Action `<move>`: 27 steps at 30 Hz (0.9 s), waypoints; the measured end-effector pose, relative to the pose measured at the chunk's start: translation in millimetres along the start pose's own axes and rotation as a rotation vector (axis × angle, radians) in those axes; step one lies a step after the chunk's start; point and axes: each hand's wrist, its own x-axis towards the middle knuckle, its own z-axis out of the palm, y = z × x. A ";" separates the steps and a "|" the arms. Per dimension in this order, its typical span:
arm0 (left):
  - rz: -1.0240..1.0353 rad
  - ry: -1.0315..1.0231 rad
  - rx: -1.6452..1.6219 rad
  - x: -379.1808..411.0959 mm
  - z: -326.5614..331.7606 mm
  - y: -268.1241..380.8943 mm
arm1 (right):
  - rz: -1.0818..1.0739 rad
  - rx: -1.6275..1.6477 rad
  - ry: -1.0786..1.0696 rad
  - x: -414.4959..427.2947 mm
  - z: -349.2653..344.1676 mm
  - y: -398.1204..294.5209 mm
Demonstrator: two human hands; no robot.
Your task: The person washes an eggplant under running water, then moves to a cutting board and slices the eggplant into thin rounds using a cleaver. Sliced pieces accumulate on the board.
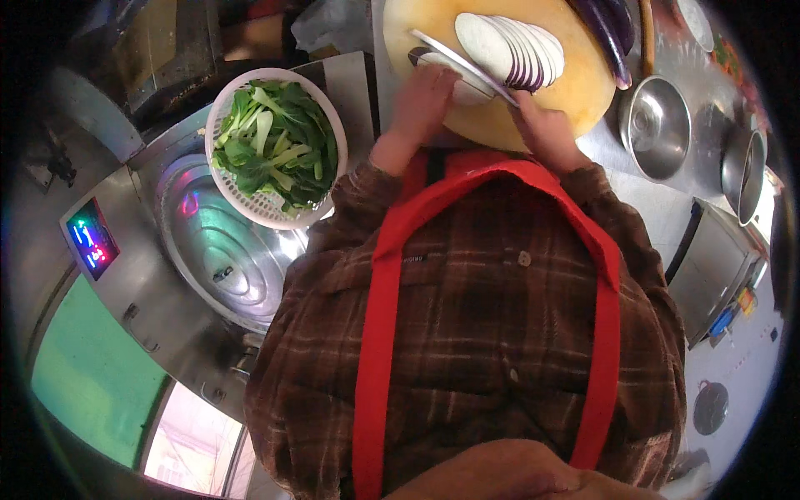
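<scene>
On a round yellowish cutting board lies a fanned row of sliced eggplant, pale flesh with dark purple skin edges. My right hand grips the handle end of a kitchen knife, its blade pointing to the upper left. Just left of the blade, my left hand rests on a cut eggplant piece, whose dark end shows beyond the fingers; the fingertips are blurred. Whole eggplants lie at the board's upper right edge.
A white plastic colander holding leafy greens stands left of the board, over the rim of a large metal basin. Steel bowls are on the right. A wooden rod lies beside the eggplants.
</scene>
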 end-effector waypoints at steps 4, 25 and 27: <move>0.096 -0.041 0.176 35.1 -3.8 -10.4 | 0.020 0.032 0.255 -17.6 -22.8 19.8; -0.741 0.025 -0.598 51.9 7.5 -14.2 | 0.168 0.143 0.109 -32.0 -9.3 24.1; -0.889 0.014 -0.794 53.4 12.4 -3.9 | 0.167 0.150 0.067 -22.5 -5.7 22.2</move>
